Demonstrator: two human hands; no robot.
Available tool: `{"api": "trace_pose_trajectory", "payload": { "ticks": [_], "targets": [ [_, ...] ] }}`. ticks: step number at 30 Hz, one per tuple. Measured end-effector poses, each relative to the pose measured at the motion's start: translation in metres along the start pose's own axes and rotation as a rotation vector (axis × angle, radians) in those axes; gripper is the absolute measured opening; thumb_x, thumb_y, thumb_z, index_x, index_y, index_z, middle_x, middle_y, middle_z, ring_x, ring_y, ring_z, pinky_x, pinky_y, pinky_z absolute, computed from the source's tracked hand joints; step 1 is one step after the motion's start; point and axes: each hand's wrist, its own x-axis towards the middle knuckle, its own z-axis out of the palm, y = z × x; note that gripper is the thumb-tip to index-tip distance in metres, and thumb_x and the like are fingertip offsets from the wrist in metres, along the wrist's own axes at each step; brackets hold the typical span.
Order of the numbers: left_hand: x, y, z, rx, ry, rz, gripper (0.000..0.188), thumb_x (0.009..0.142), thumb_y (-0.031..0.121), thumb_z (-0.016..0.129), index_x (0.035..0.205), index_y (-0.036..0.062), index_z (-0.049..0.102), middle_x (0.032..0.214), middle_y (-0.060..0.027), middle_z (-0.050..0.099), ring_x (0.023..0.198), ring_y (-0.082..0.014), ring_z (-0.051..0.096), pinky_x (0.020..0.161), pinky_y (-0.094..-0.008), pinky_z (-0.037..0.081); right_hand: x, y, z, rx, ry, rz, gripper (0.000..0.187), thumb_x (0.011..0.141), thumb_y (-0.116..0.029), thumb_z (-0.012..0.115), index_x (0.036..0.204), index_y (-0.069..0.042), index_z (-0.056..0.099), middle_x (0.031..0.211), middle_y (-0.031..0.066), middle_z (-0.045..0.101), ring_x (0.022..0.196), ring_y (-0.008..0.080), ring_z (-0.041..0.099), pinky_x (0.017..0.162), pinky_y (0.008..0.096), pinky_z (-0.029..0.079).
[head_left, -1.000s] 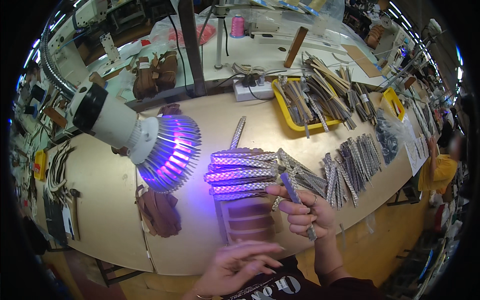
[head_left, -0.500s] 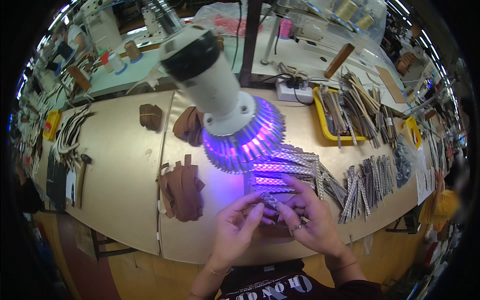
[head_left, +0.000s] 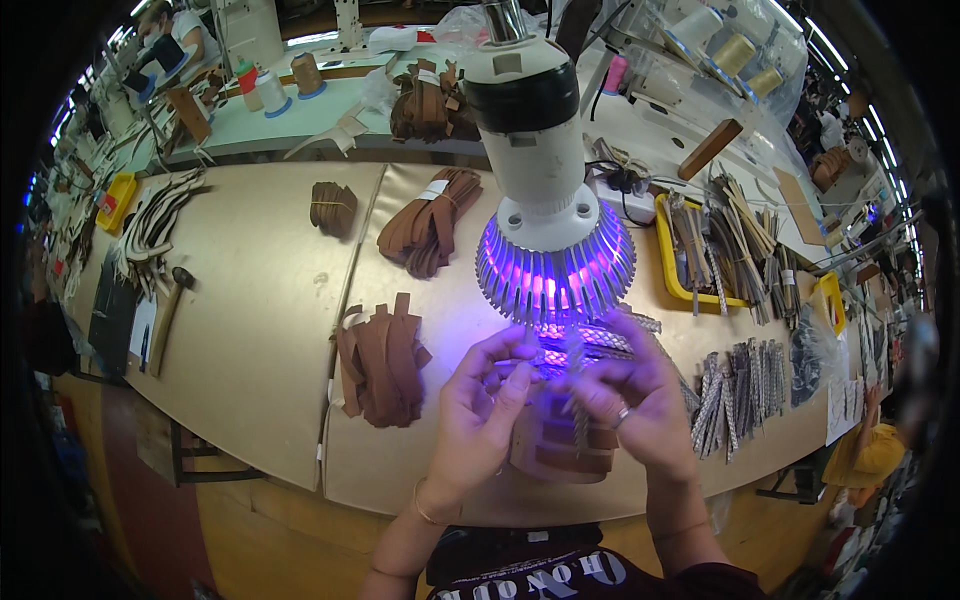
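Note:
In my right hand (head_left: 640, 400) is a narrow patterned strip (head_left: 578, 400), pinched between thumb and fingers and smeared by motion. It hangs roughly upright under the lamp. My left hand (head_left: 485, 400) is close to the strip's left side, fingers curved, thumb apart from the index finger, with nothing visible between them. Beyond my fingers, more snake-patterned strips (head_left: 600, 340) lie in purple light, partly hidden by the lamp and my hands. Below my hands, a brown banded piece (head_left: 565, 455) is at the table's near side. The finned lamp (head_left: 555, 265) hangs just above my fingertips.
Brown strip bundles (head_left: 385, 365) lie left of my hands, with another bundle (head_left: 430, 225) behind. A hammer (head_left: 168, 320) rests farther left. Grey patterned strips (head_left: 740, 390) lie at right, near a yellow tray (head_left: 675, 275) of strips. Sewing benches stand behind.
The view has shifted, so the lamp appears farther right and more upright. The strip, earlier between both hands, now hangs from my right hand; the brown banded piece beneath shows more.

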Motion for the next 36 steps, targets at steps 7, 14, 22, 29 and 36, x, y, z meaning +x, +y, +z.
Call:
{"api": "trace_pose_trajectory", "payload": {
  "ticks": [7, 14, 22, 29, 36],
  "targets": [
    [-0.018, -0.009, 0.001, -0.020, -0.285, -0.280, 0.036, 0.106, 0.022, 0.044, 0.118, -0.0070, 0.061, 0.105, -0.0133, 0.068, 0.090, -0.0159, 0.065, 0.082, -0.0308, 0.053, 0.003, 0.005, 0.001, 0.045, 0.467, -0.306, 0.076, 0.088, 0.007, 0.065, 0.149, -0.005, 0.022, 0.100, 0.0166, 0.067, 0.084, 0.0132, 0.067, 0.075, 0.0246, 0.054],
    [-0.015, -0.027, -0.003, -0.130, -0.218, -0.259, 0.025, 0.102, 0.016, 0.055, 0.113, -0.0046, 0.064, 0.097, -0.0101, 0.070, 0.083, -0.0121, 0.066, 0.074, -0.0253, 0.053, -0.011, 0.025, -0.004, -0.108, 0.602, -0.337, 0.068, 0.086, 0.006, 0.068, 0.140, -0.006, 0.030, 0.104, 0.0162, 0.064, 0.085, 0.0137, 0.066, 0.073, 0.0229, 0.054],
    [-0.009, -0.023, -0.007, -0.035, -0.210, -0.274, 0.020, 0.098, 0.011, 0.060, 0.107, -0.0049, 0.066, 0.089, -0.0070, 0.069, 0.077, -0.0106, 0.064, 0.070, -0.0239, 0.052, -0.031, 0.000, -0.023, -1.444, 0.508, -0.455, 0.038, 0.082, -0.019, 0.078, 0.116, -0.009, 0.067, 0.123, 0.0097, 0.062, 0.115, 0.0292, 0.055, 0.094, 0.0447, 0.044],
    [-0.031, -0.027, -0.003, 0.236, -0.156, 0.008, 0.018, 0.091, 0.009, 0.067, 0.108, 0.0013, 0.069, 0.087, -0.0071, 0.065, 0.076, -0.0150, 0.063, 0.067, -0.0269, 0.051, -0.040, -0.008, -0.021, -1.187, 0.102, -0.173, 0.016, 0.088, -0.018, 0.073, 0.083, -0.004, 0.069, 0.076, 0.0043, 0.065, 0.068, 0.0156, 0.058, 0.066, 0.0306, 0.043],
    [-0.058, -0.053, -0.017, 0.732, -0.012, 0.356, 0.035, 0.081, 0.014, 0.076, 0.115, 0.0083, 0.070, 0.095, -0.0059, 0.060, 0.072, -0.0212, 0.062, 0.064, -0.0331, 0.050, -0.024, 0.005, -0.020, -0.662, 0.275, 0.076, 0.030, 0.090, -0.013, 0.072, 0.066, 0.001, 0.061, 0.056, -0.0035, 0.052, 0.053, 0.0025, 0.043, 0.049, 0.0216, 0.031]
  ]
}}
